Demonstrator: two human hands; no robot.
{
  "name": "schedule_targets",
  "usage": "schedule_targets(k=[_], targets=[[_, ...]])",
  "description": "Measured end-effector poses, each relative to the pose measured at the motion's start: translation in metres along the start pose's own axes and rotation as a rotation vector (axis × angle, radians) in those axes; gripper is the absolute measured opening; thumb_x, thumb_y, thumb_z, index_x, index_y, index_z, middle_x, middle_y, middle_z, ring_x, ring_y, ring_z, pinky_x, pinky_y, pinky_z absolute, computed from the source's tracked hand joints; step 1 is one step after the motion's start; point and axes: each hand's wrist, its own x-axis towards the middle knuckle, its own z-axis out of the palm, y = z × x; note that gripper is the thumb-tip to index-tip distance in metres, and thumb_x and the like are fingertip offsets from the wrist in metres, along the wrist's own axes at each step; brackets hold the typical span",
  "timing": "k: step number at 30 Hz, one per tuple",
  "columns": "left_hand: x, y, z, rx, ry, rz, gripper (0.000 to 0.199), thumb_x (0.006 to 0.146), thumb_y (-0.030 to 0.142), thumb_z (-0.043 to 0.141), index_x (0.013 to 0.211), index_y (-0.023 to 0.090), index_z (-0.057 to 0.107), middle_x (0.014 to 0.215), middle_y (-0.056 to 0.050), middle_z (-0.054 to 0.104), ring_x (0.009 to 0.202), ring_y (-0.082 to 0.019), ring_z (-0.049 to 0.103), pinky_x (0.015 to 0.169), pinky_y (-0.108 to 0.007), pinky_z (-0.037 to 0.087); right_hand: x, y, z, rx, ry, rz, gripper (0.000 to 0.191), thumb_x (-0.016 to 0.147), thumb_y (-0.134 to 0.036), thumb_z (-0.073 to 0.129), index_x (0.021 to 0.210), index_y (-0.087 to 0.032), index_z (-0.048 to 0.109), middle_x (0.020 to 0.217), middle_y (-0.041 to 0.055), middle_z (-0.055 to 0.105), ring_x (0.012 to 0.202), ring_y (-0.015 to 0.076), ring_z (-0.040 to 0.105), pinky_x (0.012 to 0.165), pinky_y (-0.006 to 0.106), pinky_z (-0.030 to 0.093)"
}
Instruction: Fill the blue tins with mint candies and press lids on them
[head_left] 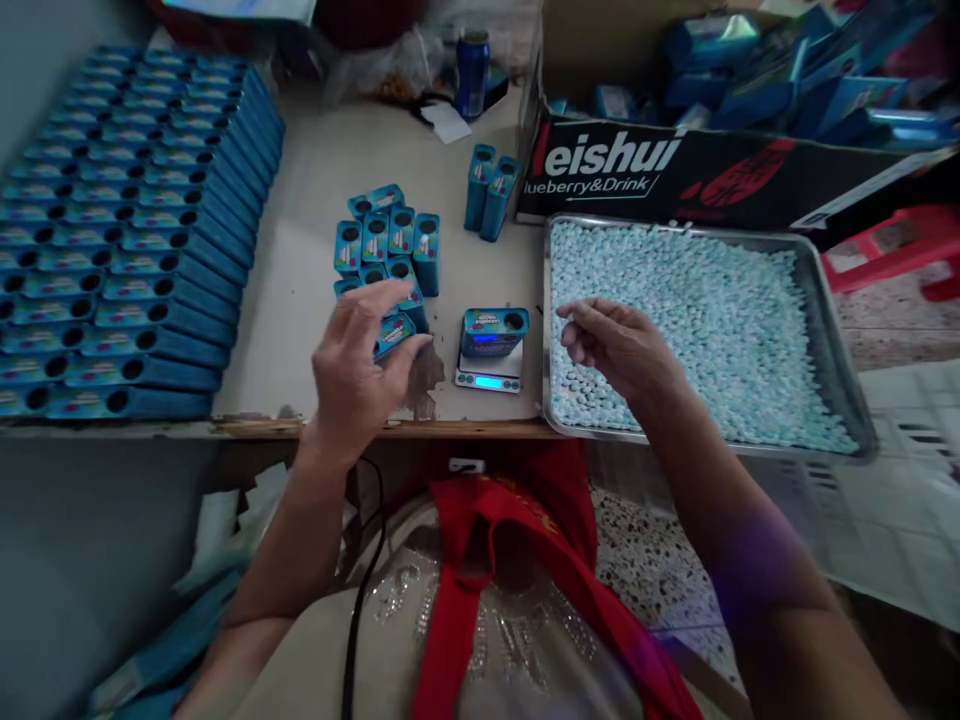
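Note:
My left hand (pixel 360 365) is at the near side of a cluster of small blue boxes (pixel 401 230) with round holes in their tops. Its thumb and fingers are apart and curved around a tilted blue box (pixel 394 332); no firm hold shows. Over the left part of a metal tray (pixel 840 320) of pale blue pellets (pixel 697 310), my right hand (pixel 611 345) has its fingers drawn together. Whatever they may pinch is too small to make out. Between my hands, one blue box (pixel 495 330) rests on a small scale (pixel 487 382) with a lit display.
Rows of blue boxes (pixel 135 230) fill the table's left side. Two more boxes (pixel 491 195) stand by a black carton (pixel 600 165) holding blue packages. A blue can (pixel 472 75) is at the back. A red stool (pixel 892 250) stands right of the tray.

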Motion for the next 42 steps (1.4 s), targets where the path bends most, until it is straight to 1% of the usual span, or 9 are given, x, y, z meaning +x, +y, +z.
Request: schedule_targets(k=[4, 9, 16, 23, 28, 32, 37, 40, 42], targets=[[-0.006, -0.011, -0.018, 0.090, 0.109, 0.041, 0.037, 0.105, 0.031, 0.079, 0.141, 0.030, 0.068, 0.132, -0.006, 0.080, 0.126, -0.026, 0.077, 0.114, -0.043, 0.064, 0.001, -0.020, 0.017, -0.149, -0.052, -0.051, 0.037, 0.085, -0.061, 0.095, 0.095, -0.028, 0.084, 0.077, 0.0011, 0.074, 0.058, 0.0115, 0.057, 0.048, 0.025, 0.044], [-0.004, -0.014, -0.016, 0.065, 0.103, 0.044, 0.024, 0.106, 0.032, 0.079, 0.129, 0.029, 0.072, 0.128, -0.005, 0.082, 0.124, -0.025, 0.078, 0.113, -0.043, 0.063, 0.004, -0.032, 0.030, -0.200, -0.051, -0.046, 0.038, 0.080, -0.061, 0.098, 0.091, -0.027, 0.086, 0.076, 0.0007, 0.070, 0.059, 0.0112, 0.049, 0.048, 0.026, 0.038], [0.011, 0.001, 0.000, 0.003, -0.011, 0.049, 0.029, 0.106, 0.027, 0.079, 0.134, 0.029, 0.071, 0.137, -0.004, 0.078, 0.132, -0.026, 0.073, 0.125, -0.047, 0.055, 0.007, -0.030, 0.034, -0.232, -0.022, -0.038, 0.034, 0.083, -0.056, 0.096, 0.093, -0.025, 0.086, 0.077, 0.0012, 0.070, 0.059, 0.0109, 0.049, 0.049, 0.027, 0.038], [0.013, 0.017, 0.017, 0.022, -0.284, -0.110, 0.050, 0.099, 0.020, 0.081, 0.147, 0.026, 0.067, 0.147, -0.009, 0.072, 0.142, -0.036, 0.066, 0.129, -0.058, 0.050, 0.011, -0.032, 0.038, -0.357, -0.039, -0.097, 0.033, 0.088, -0.058, 0.091, 0.090, -0.027, 0.082, 0.072, 0.0002, 0.063, 0.059, 0.0129, 0.050, 0.051, 0.030, 0.039], [0.014, 0.022, 0.025, 0.020, -0.317, -0.116, 0.051, 0.096, 0.016, 0.081, 0.145, 0.025, 0.069, 0.147, -0.011, 0.072, 0.141, -0.037, 0.066, 0.128, -0.057, 0.050, 0.016, -0.033, 0.040, -0.425, -0.072, -0.107, 0.028, 0.089, -0.054, 0.089, 0.089, -0.026, 0.083, 0.068, -0.0002, 0.061, 0.059, 0.0141, 0.048, 0.053, 0.032, 0.037], [0.016, 0.022, 0.028, 0.018, -0.323, -0.122, 0.052, 0.094, 0.015, 0.082, 0.144, 0.026, 0.070, 0.145, -0.010, 0.073, 0.138, -0.037, 0.067, 0.126, -0.057, 0.051, 0.019, -0.032, 0.041, -0.469, -0.089, -0.131, 0.030, 0.085, -0.048, 0.090, 0.102, -0.024, 0.086, 0.067, -0.0026, 0.059, 0.060, 0.0133, 0.047, 0.055, 0.031, 0.039], [0.027, 0.026, 0.047, 0.028, -0.379, -0.097, 0.064, 0.090, 0.018, 0.088, 0.150, 0.023, 0.066, 0.148, -0.013, 0.072, 0.141, -0.037, 0.065, 0.127, -0.057, 0.050, 0.022, -0.023, 0.024, -0.518, 0.021, -0.230, 0.034, 0.099, -0.050, 0.074, 0.119, -0.025, 0.084, 0.079, 0.0016, 0.069, 0.068, 0.0166, 0.059, 0.063, 0.032, 0.050], [0.037, 0.038, 0.066, 0.067, -0.481, -0.046, 0.068, 0.091, 0.022, 0.090, 0.153, 0.018, 0.062, 0.153, -0.017, 0.069, 0.144, -0.038, 0.063, 0.126, -0.055, 0.052, 0.019, -0.009, -0.002, -0.848, 0.127, -0.322, 0.033, 0.102, -0.050, 0.069, 0.117, -0.026, 0.085, 0.095, 0.0074, 0.079, 0.089, 0.0252, 0.073, 0.085, 0.043, 0.061], [0.043, 0.051, 0.074, 0.109, -0.599, 0.005, 0.054, 0.098, 0.021, 0.083, 0.148, 0.015, 0.065, 0.149, -0.017, 0.072, 0.140, -0.035, 0.067, 0.120, -0.050, 0.057, 0.018, 0.000, -0.019, -1.117, 0.185, -0.386, 0.031, 0.103, -0.047, 0.066, 0.113, -0.026, 0.086, 0.117, 0.0135, 0.083, 0.116, 0.0350, 0.075, 0.107, 0.057, 0.057]])
